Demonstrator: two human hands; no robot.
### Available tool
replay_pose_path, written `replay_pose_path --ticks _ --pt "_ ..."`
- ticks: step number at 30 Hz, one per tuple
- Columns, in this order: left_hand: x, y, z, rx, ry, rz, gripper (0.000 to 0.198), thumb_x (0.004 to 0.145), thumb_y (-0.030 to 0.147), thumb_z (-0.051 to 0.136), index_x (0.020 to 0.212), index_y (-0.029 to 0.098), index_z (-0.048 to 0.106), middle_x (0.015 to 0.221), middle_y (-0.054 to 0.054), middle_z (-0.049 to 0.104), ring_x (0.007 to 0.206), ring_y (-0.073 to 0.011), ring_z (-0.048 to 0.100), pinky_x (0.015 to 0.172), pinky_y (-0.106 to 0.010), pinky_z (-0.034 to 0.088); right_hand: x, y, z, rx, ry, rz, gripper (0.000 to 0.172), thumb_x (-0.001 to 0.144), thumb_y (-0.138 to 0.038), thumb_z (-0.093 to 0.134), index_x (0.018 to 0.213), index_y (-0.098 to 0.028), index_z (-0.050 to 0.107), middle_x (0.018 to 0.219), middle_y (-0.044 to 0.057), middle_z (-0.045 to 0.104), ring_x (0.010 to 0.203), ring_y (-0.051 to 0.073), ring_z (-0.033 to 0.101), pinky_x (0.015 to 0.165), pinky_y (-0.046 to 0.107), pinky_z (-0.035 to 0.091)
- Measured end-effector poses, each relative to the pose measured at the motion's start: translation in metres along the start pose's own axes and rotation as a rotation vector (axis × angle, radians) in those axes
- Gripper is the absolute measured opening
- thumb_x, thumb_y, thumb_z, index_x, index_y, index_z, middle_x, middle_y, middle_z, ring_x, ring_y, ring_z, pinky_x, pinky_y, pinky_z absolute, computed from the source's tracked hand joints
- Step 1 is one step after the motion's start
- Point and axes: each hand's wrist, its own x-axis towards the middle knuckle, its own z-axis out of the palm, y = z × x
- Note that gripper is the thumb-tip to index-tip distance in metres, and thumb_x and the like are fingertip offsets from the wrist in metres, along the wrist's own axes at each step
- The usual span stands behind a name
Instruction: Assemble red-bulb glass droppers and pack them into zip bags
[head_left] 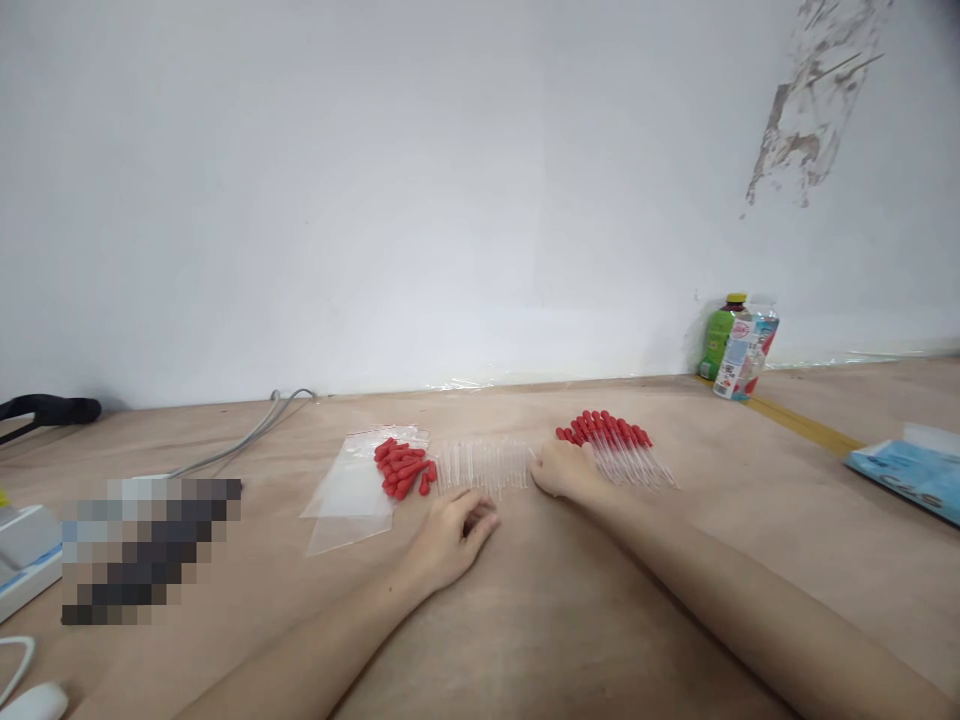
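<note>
A row of clear dropper tubes (pixel 480 465) lies side by side on the wooden table. My right hand (pixel 562 468) is at the row's right end with its fingers closed; whatever they hold is hidden. Just below the row rests my left hand (pixel 454 535), loosely curled, with a gap between thumb and fingers and nothing visible in it. Loose red rubber bulbs (pixel 401 467) are heaped left of the tubes, partly on clear plastic zip bags (pixel 341 495). Beyond my right hand, several droppers (pixel 622 450) with red bulbs fitted lie in a slanted row, partly covered by the hand.
A green bottle (pixel 720 340) and a printed carton (pixel 746 357) stand against the wall at back right. A blue packet (pixel 904 475) lies at far right. On the left are a grey cable (pixel 232 452), a blurred-out object (pixel 154 550) and a white power strip (pixel 30 560).
</note>
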Motion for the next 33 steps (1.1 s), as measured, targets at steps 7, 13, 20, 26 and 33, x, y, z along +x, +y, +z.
replay_pose_path --ticks 7,13,20,26,33 --pt "0.011 -0.037 -0.026 0.629 0.267 -0.067 0.016 0.079 0.025 0.046 0.077 0.017 0.059 0.081 -0.008 0.055 0.08 -0.0246 0.047 0.069 -0.036 0.036 -0.022 0.006 -0.006 -0.037 0.12 -0.054 0.029 0.082 -0.025 0.034 0.083 -0.009 0.059 0.084 0.017 0.063 0.077 0.026 0.057 0.071 0.038 0.028" --pt "0.015 -0.054 -0.028 0.793 0.278 -0.113 0.021 0.078 0.03 0.047 0.07 0.017 0.062 0.08 -0.01 0.054 0.083 -0.0266 0.046 0.069 -0.038 0.034 -0.046 0.031 -0.005 -0.051 0.339 -0.208 0.027 0.085 -0.027 0.032 0.075 -0.015 0.054 0.075 0.008 0.061 0.072 0.022 0.054 0.068 0.034 0.026" --pt "0.016 -0.045 -0.03 0.7 0.371 -0.101 0.02 0.078 0.027 0.047 0.07 0.017 0.062 0.079 -0.009 0.053 0.08 -0.0249 0.046 0.07 -0.038 0.035 -0.062 0.041 -0.002 0.121 0.369 -0.311 0.022 0.086 -0.026 0.033 0.079 -0.018 0.051 0.079 0.005 0.062 0.072 0.018 0.054 0.071 0.033 0.029" --pt "0.001 -0.005 -0.018 0.233 0.235 0.072 0.013 0.077 0.024 0.048 0.081 0.018 0.059 0.081 -0.005 0.05 0.078 -0.0183 0.049 0.07 -0.03 0.041 -0.059 0.047 0.008 0.324 0.313 -0.379 0.024 0.086 -0.026 0.035 0.098 -0.019 0.054 0.088 0.005 0.062 0.081 0.017 0.055 0.072 0.03 0.033" --pt "-0.007 0.017 0.001 -0.041 -0.03 0.027 0.017 0.075 0.019 0.05 0.09 0.018 0.057 0.083 -0.004 0.052 0.066 -0.0134 0.052 0.061 -0.025 0.043 -0.07 0.041 -0.002 0.332 0.312 -0.477 0.022 0.085 -0.023 0.037 0.087 -0.019 0.059 0.078 0.003 0.063 0.071 0.014 0.055 0.071 0.03 0.032"
